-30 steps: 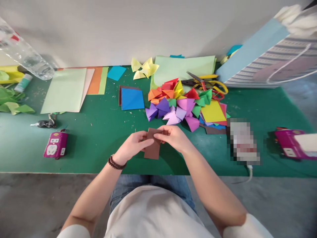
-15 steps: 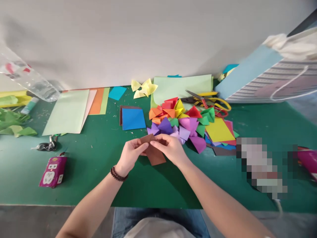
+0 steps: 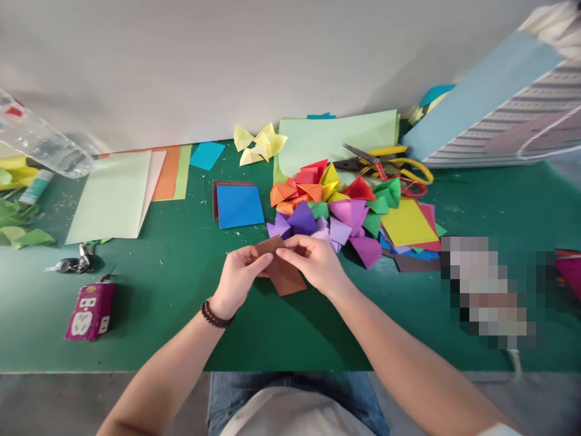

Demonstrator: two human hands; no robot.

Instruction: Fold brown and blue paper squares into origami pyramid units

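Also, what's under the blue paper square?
The blue paper square sits on dark brown paper, which shows only along its left and top edges; the rest is covered.

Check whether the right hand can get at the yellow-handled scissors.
Probably not directly: the right hand is pinching the brown paper, and the pile of folded paper pieces lies between it and the scissors, so it must let go and reach over.

The brown origami paper [image 3: 282, 274] at lower centre lies against a deep green table mat [image 3: 149, 321]. Above it, purple, orange, red and green folded paper pieces [image 3: 318, 212] crowd the centre, between a bright blue square [image 3: 239, 206] and a yellow sheet [image 3: 407, 223]. At upper right, a gift bag [image 3: 512, 142] shows grey and white stripes; at lower left, a magenta power strip [image 3: 89, 312] has white sockets.
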